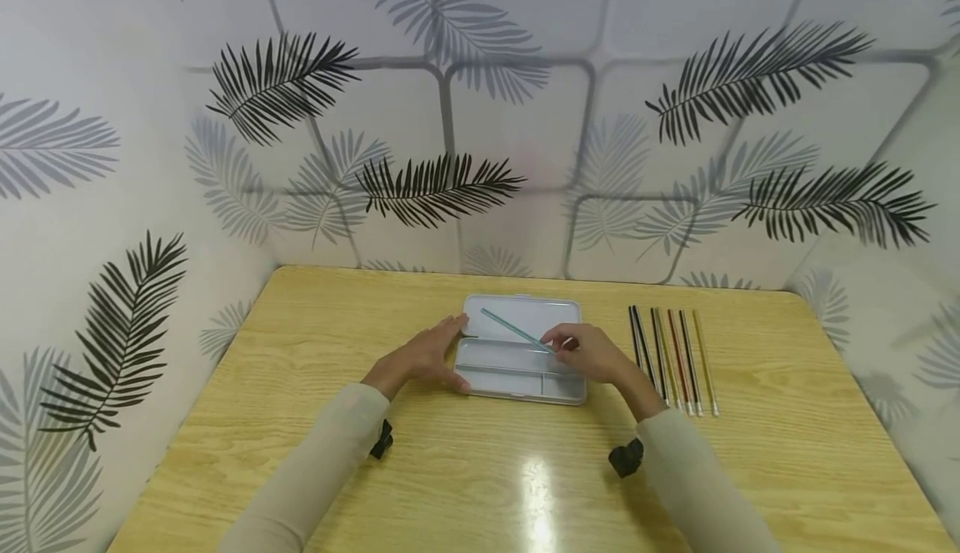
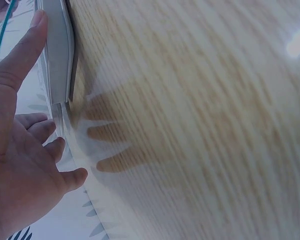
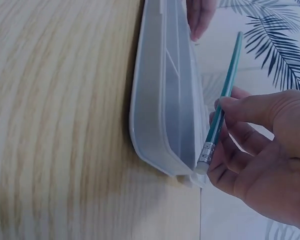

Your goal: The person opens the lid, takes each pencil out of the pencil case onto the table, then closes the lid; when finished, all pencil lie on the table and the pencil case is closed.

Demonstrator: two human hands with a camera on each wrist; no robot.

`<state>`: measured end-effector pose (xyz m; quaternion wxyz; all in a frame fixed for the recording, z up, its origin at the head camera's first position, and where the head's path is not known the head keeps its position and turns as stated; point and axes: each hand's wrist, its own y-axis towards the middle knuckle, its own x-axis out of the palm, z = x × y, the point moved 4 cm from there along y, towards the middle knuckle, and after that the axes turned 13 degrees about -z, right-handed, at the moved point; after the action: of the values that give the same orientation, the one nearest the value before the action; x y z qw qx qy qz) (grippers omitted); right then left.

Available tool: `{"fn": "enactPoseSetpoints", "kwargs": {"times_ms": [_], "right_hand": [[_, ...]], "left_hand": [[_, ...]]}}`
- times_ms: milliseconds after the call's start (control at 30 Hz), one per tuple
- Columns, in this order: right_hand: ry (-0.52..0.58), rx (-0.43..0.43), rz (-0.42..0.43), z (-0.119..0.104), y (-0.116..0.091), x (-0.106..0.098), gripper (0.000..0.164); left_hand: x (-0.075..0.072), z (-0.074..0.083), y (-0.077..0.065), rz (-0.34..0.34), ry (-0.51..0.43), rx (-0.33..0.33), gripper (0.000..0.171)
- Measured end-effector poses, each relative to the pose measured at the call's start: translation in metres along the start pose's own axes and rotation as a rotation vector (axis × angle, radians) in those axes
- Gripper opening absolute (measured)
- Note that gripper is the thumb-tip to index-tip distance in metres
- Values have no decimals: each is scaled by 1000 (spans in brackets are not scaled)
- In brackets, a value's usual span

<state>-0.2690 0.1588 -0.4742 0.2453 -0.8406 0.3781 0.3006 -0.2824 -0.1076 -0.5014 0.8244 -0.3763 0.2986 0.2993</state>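
A light grey pencil case point(image 1: 498, 382) lies open on the table, its lid folded back toward the wall and its base split into compartments. Above it, my right hand point(image 1: 592, 353) pinches a green pencil point(image 3: 225, 95) near its eraser end between thumb and fingers. The pencil slants over the case, its far end up and to the left in the head view. My left hand point(image 1: 423, 357) is at the left side of the case, thumb point(image 2: 27, 47) against its front corner and fingers spread toward the lid. No pencil shows inside the compartments.
Several pencils point(image 1: 678, 361), dark, red and yellowish, lie in a row to the right of the case, eraser ends toward me. The wooden table point(image 1: 322, 320) meets a leaf-patterned wall point(image 1: 517, 236) at the back.
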Motion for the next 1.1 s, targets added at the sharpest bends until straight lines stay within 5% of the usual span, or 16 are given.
{"fn": "enactPoseSetpoints", "kwargs": {"times_ms": [667, 1100], "right_hand": [[245, 80, 97, 33, -59, -53, 47], [273, 259, 94, 78, -107, -80, 56]], "left_hand": [[3, -5, 1, 4, -7, -2, 123], [3, -4, -1, -1, -33, 0, 124]]}}
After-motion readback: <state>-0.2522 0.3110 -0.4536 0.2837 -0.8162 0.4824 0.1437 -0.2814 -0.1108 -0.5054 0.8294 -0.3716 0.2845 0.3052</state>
